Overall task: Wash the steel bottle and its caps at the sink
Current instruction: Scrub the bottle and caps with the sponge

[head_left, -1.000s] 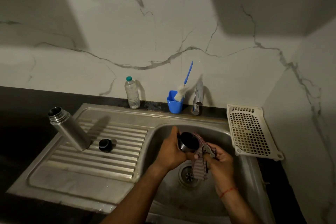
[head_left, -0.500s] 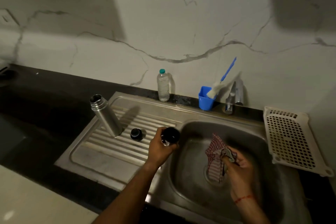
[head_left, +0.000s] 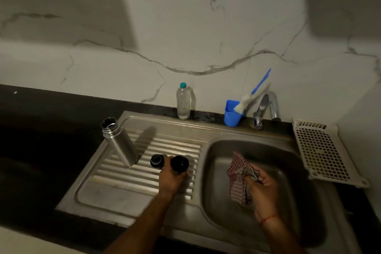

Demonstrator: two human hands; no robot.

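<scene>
The open steel bottle stands upright on the ribbed drainboard, left of the sink basin. A small black cap sits on the ribs just right of it. My left hand grips a larger dark cup-shaped cap right beside the small cap, low over the drainboard. Over the basin, my right hand holds a red-and-white checked cloth that hangs down from the fingers.
A clear plastic water bottle and a blue cup holding a blue-handled brush stand against the marble wall. The tap arches over the basin's back edge. A white perforated tray lies on the black counter at right.
My left hand carried the dark cup-shaped cap from the basin leftward to the drainboard, beside the small cap. My right hand stayed over the basin with the cloth. The view panned left.
</scene>
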